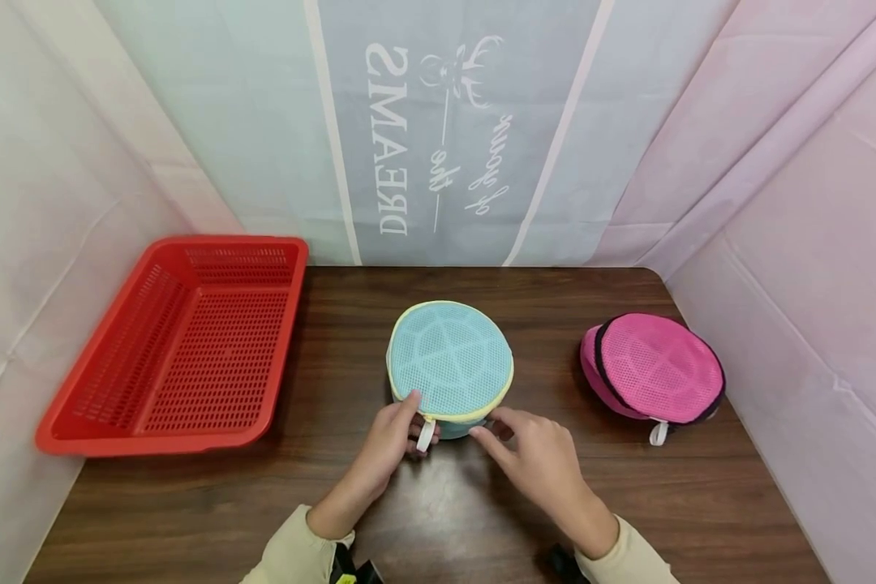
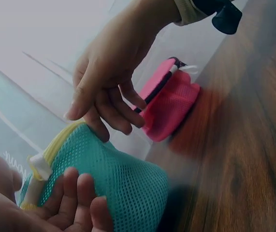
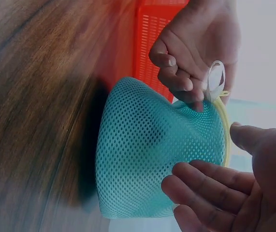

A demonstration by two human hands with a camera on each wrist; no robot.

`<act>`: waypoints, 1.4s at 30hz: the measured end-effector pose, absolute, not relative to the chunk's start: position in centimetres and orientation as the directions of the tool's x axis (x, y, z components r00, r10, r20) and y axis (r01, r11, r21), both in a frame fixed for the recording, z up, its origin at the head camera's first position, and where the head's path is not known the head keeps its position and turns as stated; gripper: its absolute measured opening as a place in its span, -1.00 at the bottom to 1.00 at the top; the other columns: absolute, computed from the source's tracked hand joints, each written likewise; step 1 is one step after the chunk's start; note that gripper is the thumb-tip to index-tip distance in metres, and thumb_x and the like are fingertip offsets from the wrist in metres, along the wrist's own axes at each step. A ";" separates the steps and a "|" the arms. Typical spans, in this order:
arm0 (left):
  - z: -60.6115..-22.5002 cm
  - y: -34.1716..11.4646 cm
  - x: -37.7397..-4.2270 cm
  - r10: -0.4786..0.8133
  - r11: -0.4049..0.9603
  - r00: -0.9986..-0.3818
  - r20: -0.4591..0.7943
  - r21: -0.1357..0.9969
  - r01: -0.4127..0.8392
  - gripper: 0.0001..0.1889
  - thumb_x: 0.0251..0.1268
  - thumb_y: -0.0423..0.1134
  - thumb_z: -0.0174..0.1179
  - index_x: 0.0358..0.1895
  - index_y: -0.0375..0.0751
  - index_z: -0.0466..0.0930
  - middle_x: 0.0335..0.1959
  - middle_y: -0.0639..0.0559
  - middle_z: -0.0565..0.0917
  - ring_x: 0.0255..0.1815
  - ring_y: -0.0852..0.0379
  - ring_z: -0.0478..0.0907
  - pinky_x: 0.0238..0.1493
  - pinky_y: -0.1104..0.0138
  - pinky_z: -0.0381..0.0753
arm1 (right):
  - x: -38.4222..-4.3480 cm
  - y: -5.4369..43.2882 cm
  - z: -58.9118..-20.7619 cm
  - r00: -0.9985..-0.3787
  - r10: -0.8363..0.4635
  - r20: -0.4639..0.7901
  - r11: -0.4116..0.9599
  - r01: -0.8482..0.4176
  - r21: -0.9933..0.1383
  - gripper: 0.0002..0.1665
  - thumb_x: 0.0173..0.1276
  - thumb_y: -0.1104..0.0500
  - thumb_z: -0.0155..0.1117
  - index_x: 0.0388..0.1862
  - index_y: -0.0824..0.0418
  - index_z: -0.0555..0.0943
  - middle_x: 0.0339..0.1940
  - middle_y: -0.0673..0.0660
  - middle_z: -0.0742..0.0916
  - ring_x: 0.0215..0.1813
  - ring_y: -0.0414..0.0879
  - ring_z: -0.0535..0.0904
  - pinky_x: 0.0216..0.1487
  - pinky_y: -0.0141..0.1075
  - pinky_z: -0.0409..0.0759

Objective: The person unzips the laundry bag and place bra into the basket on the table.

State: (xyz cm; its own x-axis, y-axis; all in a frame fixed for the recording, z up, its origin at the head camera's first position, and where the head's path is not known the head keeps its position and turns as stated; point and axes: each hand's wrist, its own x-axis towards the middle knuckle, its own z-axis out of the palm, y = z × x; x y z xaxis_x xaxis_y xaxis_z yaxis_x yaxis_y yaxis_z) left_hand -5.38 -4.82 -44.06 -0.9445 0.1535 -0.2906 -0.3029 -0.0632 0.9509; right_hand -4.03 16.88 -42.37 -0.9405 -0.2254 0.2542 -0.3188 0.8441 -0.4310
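Observation:
A round teal mesh laundry bag (image 1: 448, 357) with a yellow zip rim stands upright on the table. My left hand (image 1: 390, 442) grips its near-left edge, thumb on the lid and curled fingers against the mesh side. Beside that thumb hangs a white loop tab (image 1: 426, 435). At the near-right part of the rim is my right hand (image 1: 543, 458), fingertips at the edge. In the right wrist view its fingers (image 3: 215, 181) lie fairly straight along the mesh, thumb by the yellow rim. The mesh side dents inward between the hands.
A red plastic basket (image 1: 281, 357) with slotted walls stands on the left of the wooden table (image 1: 263, 511). Toward the right lies a pink mesh bag (image 1: 660, 365) with black trim and a white loop. Printed fabric (image 1: 460, 162) hangs behind the table.

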 end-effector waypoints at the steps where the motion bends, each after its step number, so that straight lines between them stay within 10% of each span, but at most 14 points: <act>1: -44.1 -4.9 -5.4 0.131 -0.072 -0.947 -0.294 0.950 -0.305 -0.50 0.68 -0.01 -0.14 -0.19 -0.43 0.54 -0.45 -0.03 0.63 -0.44 0.15 0.58 -0.44 0.32 0.60 | -4.0 16.9 -42.4 -0.941 -0.223 0.253 0.845 -0.316 -0.431 -0.79 0.27 -0.14 0.50 -0.33 -0.08 0.72 -0.53 -0.28 0.67 -0.43 -0.28 0.66 -0.48 -0.29 0.52; 42: -43.6 -4.1 -5.1 0.195 -0.207 -0.941 -0.277 0.926 -0.315 -0.67 0.62 -0.20 0.01 -0.31 -0.39 0.55 -0.42 0.01 0.70 -0.47 0.24 0.48 -0.46 0.45 0.49 | -3.4 13.6 -41.3 -0.790 -0.363 0.493 0.854 -0.494 -0.163 -0.69 0.17 0.01 0.56 -0.62 -0.02 0.60 -0.73 -0.22 0.37 -0.68 -0.33 0.21 -0.63 -0.42 0.18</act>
